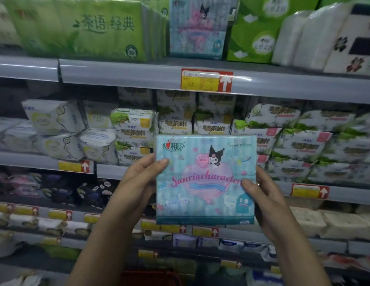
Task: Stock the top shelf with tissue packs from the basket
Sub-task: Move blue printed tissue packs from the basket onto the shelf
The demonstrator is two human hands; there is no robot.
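I hold a light blue tissue pack (204, 180) with pink "Sanrio characters" lettering upright in front of the shelves. My left hand (140, 178) grips its left edge, thumb on the front. My right hand (262, 195) grips its right edge, thumb across the front. On the top shelf (138, 73) stands a matching blue pack (197, 27), directly above the held one. The red basket (151, 278) shows only as a rim at the bottom edge, below my arms.
Green tissue bundles (83, 27) stand left of the shelved blue pack, green packs (256, 32) and white packs (324, 38) to its right. A red-yellow price tag (206, 79) hangs on the shelf edge. Lower shelves hold many white-green packets (217, 120).
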